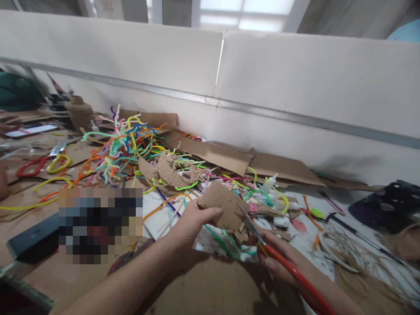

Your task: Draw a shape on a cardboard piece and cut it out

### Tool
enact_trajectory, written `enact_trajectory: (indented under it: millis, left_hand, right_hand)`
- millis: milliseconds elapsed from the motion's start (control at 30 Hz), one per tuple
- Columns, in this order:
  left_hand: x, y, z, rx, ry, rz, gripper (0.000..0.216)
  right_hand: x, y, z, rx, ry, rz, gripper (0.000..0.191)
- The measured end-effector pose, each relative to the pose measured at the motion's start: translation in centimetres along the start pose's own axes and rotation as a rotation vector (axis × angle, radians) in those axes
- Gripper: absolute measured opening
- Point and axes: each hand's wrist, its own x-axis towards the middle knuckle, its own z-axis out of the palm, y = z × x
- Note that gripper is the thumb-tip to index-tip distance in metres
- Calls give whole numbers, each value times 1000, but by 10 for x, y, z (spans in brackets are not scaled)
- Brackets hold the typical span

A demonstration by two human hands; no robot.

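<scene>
A small brown piece of cardboard (223,201) with rounded corners is pinched in my left hand (192,221), thumb on top. Faint lines show on its face, and its lower right edge is ragged. My right hand (278,253) grips scissors (288,264) with red and yellow handles. The scissor blades point up and left and lie at the right edge of the cardboard; whether they are apart I cannot tell. Under the hands lie green pipe cleaners (226,243) and white scraps, with a larger brown cardboard sheet (203,284) nearest me.
A tangled heap of coloured pipe cleaners (121,148) stands at the back left. Another pair of scissors (54,164) lies at far left, near a wrapped bottle (78,111). Cardboard strips (210,151) rest along the white partition (295,78). Coiled cord (348,249) and a glue bottle (271,181) lie right.
</scene>
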Motion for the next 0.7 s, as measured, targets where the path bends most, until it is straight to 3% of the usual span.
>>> enact_trajectory:
  millis: [700]
  left_hand:
    - [-3, 3, 7, -35, 30, -2, 38]
  right_hand:
    - [-3, 3, 5, 94, 66, 73, 56]
